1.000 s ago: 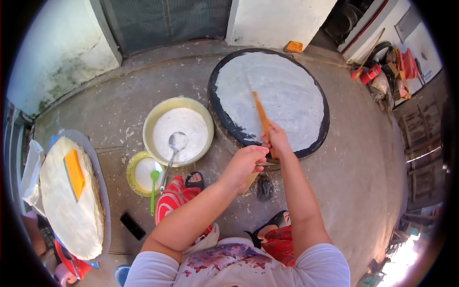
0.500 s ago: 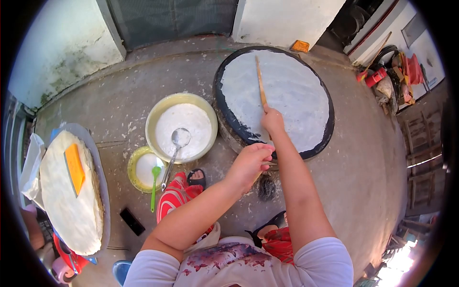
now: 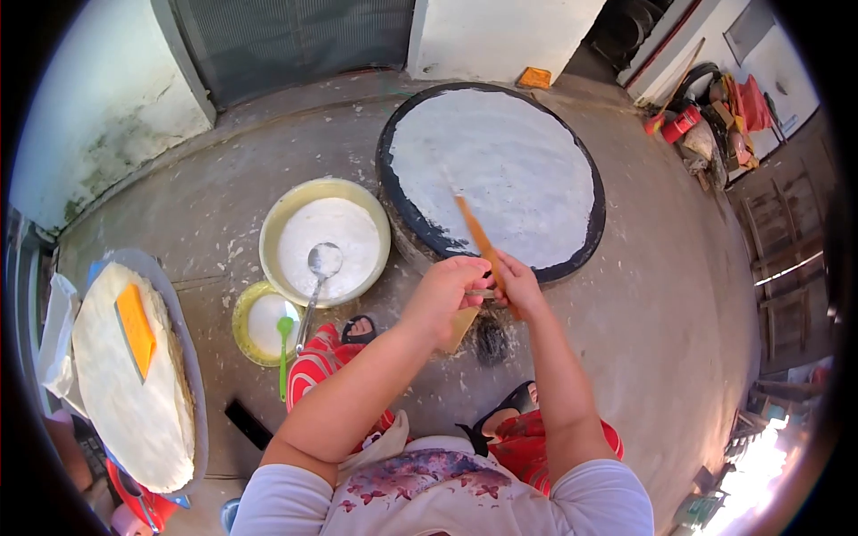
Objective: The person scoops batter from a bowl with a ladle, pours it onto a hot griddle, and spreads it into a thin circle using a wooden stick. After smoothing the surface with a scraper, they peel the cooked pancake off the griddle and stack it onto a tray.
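Note:
A round black griddle [image 3: 389, 170] carries a thin sheet of white batter [image 3: 500, 161]. My right hand [image 3: 518, 281] grips a long flat wooden stick [image 3: 477, 230] near the griddle's front edge, its tip pointing up and left over the batter. Beside it, my left hand [image 3: 451, 290] has its fingers pinched together near the stick; what they hold is too small to name. To the left, a large bowl of white batter [image 3: 331, 228] has a metal ladle [image 3: 322, 268] in it. A green spoon [image 3: 284, 335] rests in the smaller yellow bowl [image 3: 243, 335].
At the left, a stack of white sheets [image 3: 134, 411] bears an orange scraper [image 3: 134, 326]. A black phone [image 3: 248, 424] lies on the floor. An orange object [image 3: 534, 78] is by the wall, and red items [image 3: 681, 123] are piled at the upper right.
My right hand has drawn the stick back toward me, off the far part of the batter, and now meets my left hand. The view has shifted slightly.

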`<action>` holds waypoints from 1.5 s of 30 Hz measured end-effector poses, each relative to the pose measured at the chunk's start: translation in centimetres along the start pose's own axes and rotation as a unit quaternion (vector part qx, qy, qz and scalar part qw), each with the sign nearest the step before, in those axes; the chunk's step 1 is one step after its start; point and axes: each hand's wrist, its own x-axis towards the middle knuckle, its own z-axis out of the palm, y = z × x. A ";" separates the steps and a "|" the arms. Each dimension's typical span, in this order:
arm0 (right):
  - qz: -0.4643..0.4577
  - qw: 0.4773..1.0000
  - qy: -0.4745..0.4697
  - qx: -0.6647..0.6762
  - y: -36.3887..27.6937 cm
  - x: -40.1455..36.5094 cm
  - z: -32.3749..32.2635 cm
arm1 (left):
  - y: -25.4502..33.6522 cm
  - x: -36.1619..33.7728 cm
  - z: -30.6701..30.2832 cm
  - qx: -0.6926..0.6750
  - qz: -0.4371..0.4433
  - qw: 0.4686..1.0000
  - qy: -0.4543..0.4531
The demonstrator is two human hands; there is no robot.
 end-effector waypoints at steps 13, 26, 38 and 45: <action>0.010 0.977 0.193 -0.092 0.6 0.3 -1.6 | -0.2 -0.3 0.5 0.025 0.007 1.000 -0.004; 0.036 0.989 0.124 0.069 1.1 -4.2 -1.9 | 0.0 0.0 0.3 0.006 0.015 1.000 -0.008; 0.029 0.965 0.238 0.108 6.6 -9.4 -4.3 | 0.2 -0.5 0.0 0.017 0.024 0.999 -0.013; 0.016 0.963 0.234 0.132 7.1 -13.4 -1.4 | 0.3 -0.6 0.1 0.018 0.019 1.000 -0.012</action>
